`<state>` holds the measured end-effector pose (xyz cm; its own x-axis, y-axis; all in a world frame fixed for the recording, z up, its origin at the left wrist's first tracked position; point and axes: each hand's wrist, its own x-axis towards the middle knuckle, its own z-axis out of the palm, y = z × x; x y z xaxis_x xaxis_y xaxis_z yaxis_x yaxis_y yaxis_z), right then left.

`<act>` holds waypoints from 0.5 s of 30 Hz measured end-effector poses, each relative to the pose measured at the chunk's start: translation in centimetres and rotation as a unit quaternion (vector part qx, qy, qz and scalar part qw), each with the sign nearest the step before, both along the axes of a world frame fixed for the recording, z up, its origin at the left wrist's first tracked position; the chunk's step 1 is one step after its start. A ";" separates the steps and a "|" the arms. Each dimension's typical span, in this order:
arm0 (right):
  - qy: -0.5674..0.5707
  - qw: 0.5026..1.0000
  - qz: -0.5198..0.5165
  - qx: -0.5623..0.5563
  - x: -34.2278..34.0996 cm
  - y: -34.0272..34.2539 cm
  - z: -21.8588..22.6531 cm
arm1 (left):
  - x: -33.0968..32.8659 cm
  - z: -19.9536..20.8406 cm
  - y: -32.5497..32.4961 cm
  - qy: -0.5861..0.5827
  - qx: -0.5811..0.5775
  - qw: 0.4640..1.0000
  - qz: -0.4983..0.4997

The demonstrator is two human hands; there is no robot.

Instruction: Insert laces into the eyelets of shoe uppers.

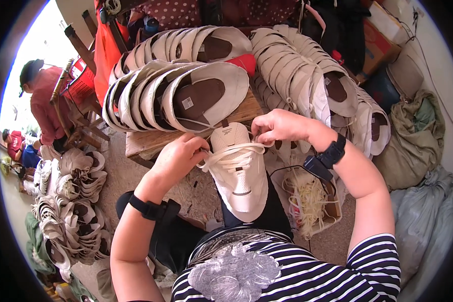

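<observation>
A white shoe upper rests on my lap with its toe pointing toward me and its tongue away from me. A pale shoelace crosses its front in several rows, and the top row spans the width of the opening. My left hand is closed in a pinch on the lace at the upper's left side. On the opposite side, my right hand pinches the lace near its right edge. The fingertips of both hands are partly hidden.
Nested shoe uppers lie on a wooden bench ahead, with more stacks at right. Loose laces fill a container beside my right leg. Uppers pile on the floor at left. Sacks line the right; people sit far left.
</observation>
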<state>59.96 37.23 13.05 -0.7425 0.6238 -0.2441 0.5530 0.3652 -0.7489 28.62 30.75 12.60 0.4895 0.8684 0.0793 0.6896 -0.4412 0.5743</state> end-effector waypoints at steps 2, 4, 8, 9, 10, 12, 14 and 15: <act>-0.010 1.000 -0.001 -0.014 0.1 0.3 0.0 | -0.1 0.6 0.1 0.015 0.019 0.999 -0.043; 0.001 0.997 -0.004 -0.080 0.3 0.6 -0.2 | -0.5 0.3 0.4 0.020 0.046 0.997 -0.057; 0.009 0.997 0.014 -0.080 0.5 1.0 0.0 | -0.1 0.0 0.6 0.023 0.069 0.996 -0.057; -0.005 0.998 0.004 -0.061 0.3 0.9 0.2 | 0.1 0.3 0.6 0.024 0.069 0.996 -0.059; -0.020 0.999 -0.005 -0.041 0.1 0.9 0.3 | 0.3 0.7 0.5 0.052 0.061 0.996 -0.038; -0.021 0.999 -0.017 -0.038 -0.3 0.7 0.4 | 1.0 1.1 0.4 0.081 0.054 0.995 -0.014; -0.051 0.998 -0.024 -0.036 -0.7 1.2 0.4 | 2.2 0.7 0.5 0.110 0.055 0.992 0.032; -0.082 0.996 -0.032 -0.035 -1.0 1.3 0.4 | 2.2 0.3 0.7 0.111 0.057 0.992 0.033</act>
<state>58.93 38.57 13.46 -0.6485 0.6453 -0.4037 0.6902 0.2748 -0.6695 30.79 31.49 12.94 0.4487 0.8904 0.0763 0.8225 -0.4448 0.3543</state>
